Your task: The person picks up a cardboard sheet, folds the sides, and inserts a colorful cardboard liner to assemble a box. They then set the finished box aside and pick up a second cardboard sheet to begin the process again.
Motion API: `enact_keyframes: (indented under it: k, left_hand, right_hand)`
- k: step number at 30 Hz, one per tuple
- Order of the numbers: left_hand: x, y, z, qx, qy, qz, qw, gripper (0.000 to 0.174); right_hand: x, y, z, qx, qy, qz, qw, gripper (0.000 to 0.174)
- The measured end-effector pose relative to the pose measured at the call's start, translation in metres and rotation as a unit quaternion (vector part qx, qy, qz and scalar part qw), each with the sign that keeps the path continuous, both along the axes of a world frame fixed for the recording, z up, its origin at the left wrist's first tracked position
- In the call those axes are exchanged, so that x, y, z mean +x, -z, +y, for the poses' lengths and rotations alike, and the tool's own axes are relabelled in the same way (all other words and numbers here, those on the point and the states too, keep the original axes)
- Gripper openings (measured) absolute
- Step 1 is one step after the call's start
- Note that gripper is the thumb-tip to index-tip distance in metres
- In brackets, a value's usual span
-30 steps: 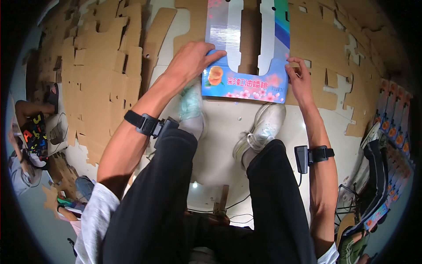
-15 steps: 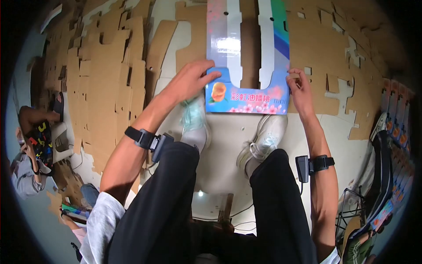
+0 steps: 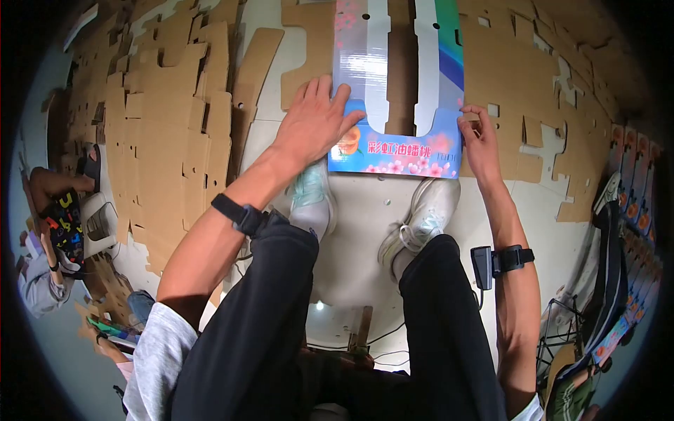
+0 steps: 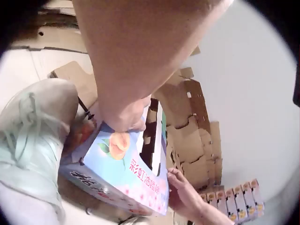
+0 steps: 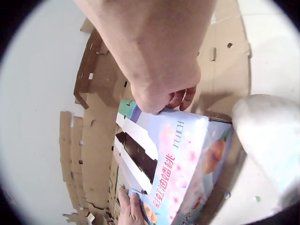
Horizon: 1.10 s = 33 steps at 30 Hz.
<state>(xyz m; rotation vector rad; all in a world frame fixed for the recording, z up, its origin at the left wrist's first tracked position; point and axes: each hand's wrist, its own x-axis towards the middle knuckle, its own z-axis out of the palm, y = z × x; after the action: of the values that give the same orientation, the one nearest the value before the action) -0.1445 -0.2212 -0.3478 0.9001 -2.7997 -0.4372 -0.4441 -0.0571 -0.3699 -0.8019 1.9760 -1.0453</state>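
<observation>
A glossy blue, pink and grey printed cardboard box (image 3: 449,151) sits just beyond the toes of two pale lace-up shoes (image 3: 309,189), among flat brown cardboard pieces (image 3: 165,133) spread over the pale floor (image 3: 351,252). Its upper face has a long opening (image 3: 402,70) with white inner panels (image 3: 426,70) along both sides, and the blue end nearest the person carries red characters (image 3: 399,149), pink blossoms and an orange peach picture (image 4: 120,144).

The left hand (image 3: 314,123) is at the box's left edge, its fingers apart and mostly extended, the thumb reaching over the peach picture onto the blue end. The right hand (image 3: 481,144) is at the right edge, near the corner, with bent fingers against the side; its thumb is partly hidden, so whether it pinches the cardboard cannot be told.

A black strap with a small device (image 3: 482,266) is round the right forearm. Farther off to the right, what appear to be similar printed boxes (image 3: 632,200) stand in a row.
</observation>
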Motion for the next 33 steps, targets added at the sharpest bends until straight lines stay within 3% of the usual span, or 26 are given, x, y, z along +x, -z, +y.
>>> enact_keyframes:
  k: [4,7,10,13,19,25,31,33]
  left_hand:
    - [-0.001,0.008,0.004,0.064,-0.034,0.021,0.997,0.036]
    - [0.002,0.003,-0.008,0.055,0.021,0.032,0.998,0.034]
    - [0.005,-0.008,-0.012,0.127,0.046,-0.064,0.989,0.032]
    - [0.004,-0.008,0.000,0.019,0.038,-0.046,0.998,0.032]
    - [0.006,-0.001,0.009,-0.013,0.027,-0.011,1.000,0.030]
    - [0.031,-0.002,0.006,0.262,-0.061,0.127,0.955,0.029]
    - [0.045,0.024,-0.007,0.556,-0.175,0.178,0.793,0.024]
    - [0.047,0.024,-0.006,0.570,-0.161,0.173,0.787,0.027]
  right_hand:
    - [0.003,0.000,-0.001,-0.003,0.002,0.016,1.000,0.023]
    - [0.005,-0.004,-0.002,0.014,0.004,0.013,1.000,0.024]
    - [0.009,-0.007,0.001,0.013,-0.009,0.012,1.000,0.025]
    - [0.009,0.005,0.002,-0.023,-0.009,0.013,1.000,0.025]
    - [0.011,0.002,0.000,0.007,0.003,0.020,1.000,0.025]
    - [0.015,-0.004,0.000,0.008,0.013,0.028,0.999,0.023]
    - [0.011,-0.013,-0.004,0.051,-0.041,0.089,0.994,0.023]
    - [0.014,-0.015,-0.008,0.010,-0.073,0.168,0.983,0.025]
